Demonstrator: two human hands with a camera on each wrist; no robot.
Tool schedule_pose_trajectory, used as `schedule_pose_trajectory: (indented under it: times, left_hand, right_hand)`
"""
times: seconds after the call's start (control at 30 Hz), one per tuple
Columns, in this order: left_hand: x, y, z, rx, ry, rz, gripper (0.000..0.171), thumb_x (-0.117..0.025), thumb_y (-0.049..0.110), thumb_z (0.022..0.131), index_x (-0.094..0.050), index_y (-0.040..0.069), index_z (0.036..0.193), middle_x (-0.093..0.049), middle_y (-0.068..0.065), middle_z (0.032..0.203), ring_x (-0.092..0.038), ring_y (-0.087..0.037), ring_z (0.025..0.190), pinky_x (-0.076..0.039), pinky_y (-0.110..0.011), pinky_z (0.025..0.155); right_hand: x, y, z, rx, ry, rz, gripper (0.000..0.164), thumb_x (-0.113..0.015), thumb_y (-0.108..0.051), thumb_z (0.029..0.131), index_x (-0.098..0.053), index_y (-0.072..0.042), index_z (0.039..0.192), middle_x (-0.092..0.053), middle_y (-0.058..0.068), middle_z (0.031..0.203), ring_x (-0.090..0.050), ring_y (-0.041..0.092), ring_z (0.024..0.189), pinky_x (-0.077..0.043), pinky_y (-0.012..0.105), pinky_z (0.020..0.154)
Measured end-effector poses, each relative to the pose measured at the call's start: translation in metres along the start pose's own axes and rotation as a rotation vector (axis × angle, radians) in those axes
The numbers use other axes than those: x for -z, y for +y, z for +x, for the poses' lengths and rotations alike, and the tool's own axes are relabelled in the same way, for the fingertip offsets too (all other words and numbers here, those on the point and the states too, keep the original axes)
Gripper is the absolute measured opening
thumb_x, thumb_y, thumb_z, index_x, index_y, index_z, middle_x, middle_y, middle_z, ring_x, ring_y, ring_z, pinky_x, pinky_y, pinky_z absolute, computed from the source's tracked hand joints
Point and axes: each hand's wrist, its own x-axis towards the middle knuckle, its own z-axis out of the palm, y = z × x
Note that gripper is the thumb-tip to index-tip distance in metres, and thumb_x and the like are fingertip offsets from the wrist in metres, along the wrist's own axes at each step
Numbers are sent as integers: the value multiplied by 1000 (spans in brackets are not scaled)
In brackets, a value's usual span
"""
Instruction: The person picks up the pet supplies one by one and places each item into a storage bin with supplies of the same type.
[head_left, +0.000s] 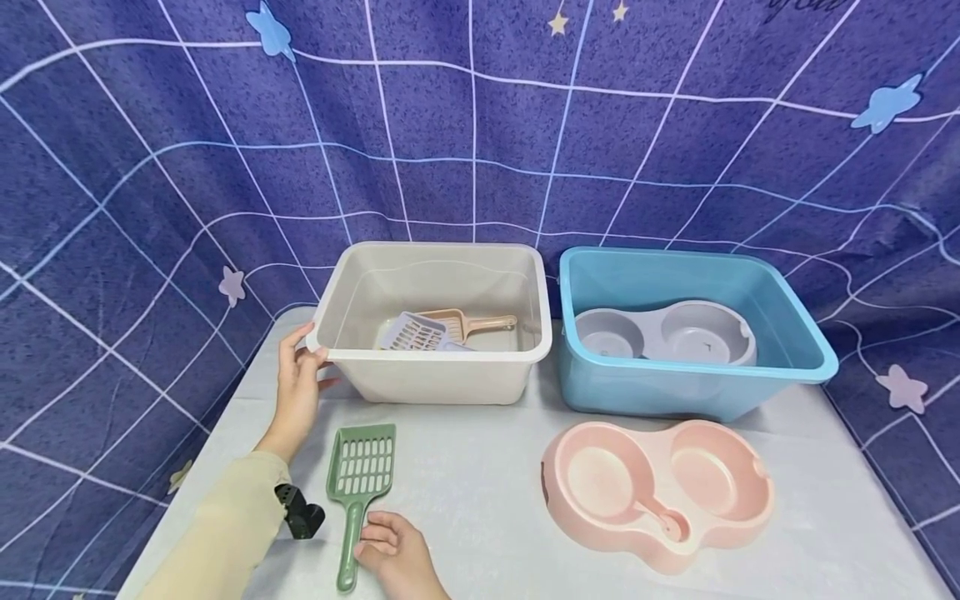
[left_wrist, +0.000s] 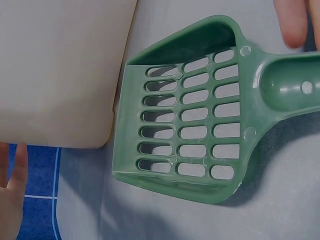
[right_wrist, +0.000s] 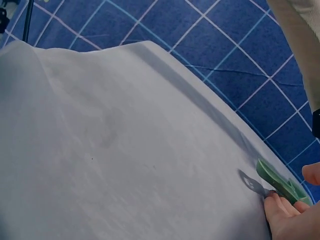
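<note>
Before me lies a green slotted litter scoop (head_left: 362, 467), its handle towards me. My right hand (head_left: 401, 558) is just right of that handle, fingertips close beside it; the right wrist view shows the thumb (right_wrist: 312, 173) apart from the scoop. My left hand (head_left: 295, 396) holds the front left rim corner of a beige litter box (head_left: 442, 379). Inside the box lie a tan scoop (head_left: 487, 323) and a pale lilac scoop (head_left: 420, 333), partly hidden by the front wall. The left wrist view shows the green scoop's slotted head (left_wrist: 185, 120) close to the box.
On the right a blue litter box (head_left: 645, 392) holds a grey double bowl (head_left: 701, 333). In front of it lies a pink double bowl (head_left: 652, 483) with a small pink scoop (head_left: 663, 517) in it. Behind the white-covered table (head_left: 465, 483) hangs a blue grid-patterned cloth (head_left: 450, 125).
</note>
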Motion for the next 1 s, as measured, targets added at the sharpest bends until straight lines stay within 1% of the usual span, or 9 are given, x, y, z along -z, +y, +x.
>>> schedule_pose_trajectory:
  times: [0.2, 0.4, 0.67, 0.8, 0.9, 1.0]
  left_hand:
    - [0, -1, 0, 0, 4, -7, 50, -34, 12, 103, -28, 15, 152, -47, -4, 108, -57, -7, 94, -54, -26, 77]
    - [-1, -1, 0, 5, 0, -20, 50, -34, 12, 103, -27, 15, 152, -47, -4, 109, -57, -8, 94, -54, -26, 77]
    - [-1, 1, 0, 1, -2, -4, 50, -34, 13, 102, -27, 15, 152, -47, -4, 110, -58, -8, 94, -54, -26, 77]
    - [-1, 1, -1, -2, 5, -2, 50, -34, 13, 102, -28, 15, 152, -48, -4, 109, -58, -8, 93, -54, -26, 76]
    - [-1, 1, -1, -3, 11, 0, 50, -34, 14, 102, -29, 15, 152, -48, -3, 108, -58, -8, 93, -54, -25, 75]
    - [-1, 1, -1, -7, 11, 6, 50, -34, 14, 103, -29, 16, 152, -48, -3, 107, -58, -7, 93, -54, -25, 74]
  right_hand:
    - [-3, 0, 1, -12, 5, -23, 39, -66, 1, 86, -58, 9, 123, -69, 4, 100, -67, 15, 93, -52, 27, 85]
    - [-4, -3, 0, -8, 10, -20, 43, -69, 1, 84, -57, 8, 125, -68, 2, 97, -66, 12, 88, -52, 23, 80]
    - [0, -8, 4, -27, 28, -26, 52, -72, 7, 79, -55, 9, 128, -60, 2, 97, -57, 9, 79, -50, 19, 72]
    - [1, -8, 4, -23, 29, 8, 56, -73, 12, 76, -54, 10, 128, -58, 3, 98, -53, 9, 77, -48, 17, 69]
    - [1, -8, 3, -13, 29, 23, 58, -73, 13, 74, -54, 11, 128, -59, 3, 99, -54, 10, 77, -48, 17, 69]
    - [1, -9, 2, -6, 27, 14, 58, -74, 12, 74, -54, 11, 129, -60, 3, 99, -57, 10, 77, -49, 18, 70]
